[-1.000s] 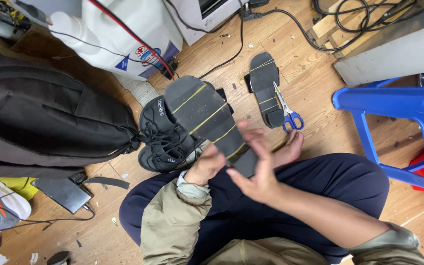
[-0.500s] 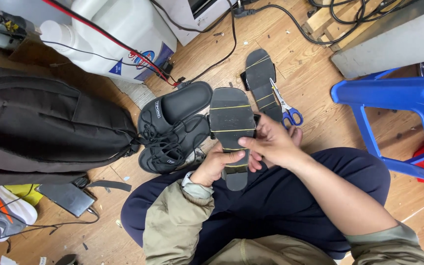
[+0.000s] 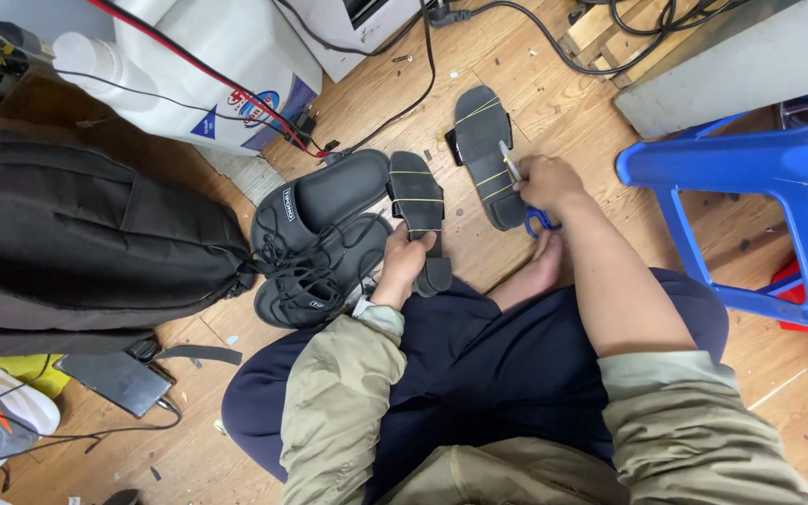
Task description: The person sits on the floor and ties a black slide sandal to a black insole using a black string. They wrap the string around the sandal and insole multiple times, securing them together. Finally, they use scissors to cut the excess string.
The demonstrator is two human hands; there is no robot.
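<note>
A: What did each hand grip?

B: The left hand (image 3: 406,264) was clamped on a black insole (image 3: 420,217) crossed by yellow lines, held just above the lap. The right hand (image 3: 546,183) was closed on the blue-handled scissors (image 3: 527,196), whose blades lay over a second insole (image 3: 485,154) flat on the floor (image 3: 554,103) at about one o'clock from the first.

A: How far had the work got?

B: Judging by the frame, both insoles already carried marking lines, and neither showed a visible cut. The scissors were in hand but lay apart from the held insole, so cutting seemed yet to be done.

A: What lay around them?

B: A black slide (image 3: 315,201) and a laced shoe (image 3: 315,276) sat touching at nine o'clock of the held insole, a backpack (image 3: 77,243) farther left, a blue stool (image 3: 778,187) at three o'clock.
</note>
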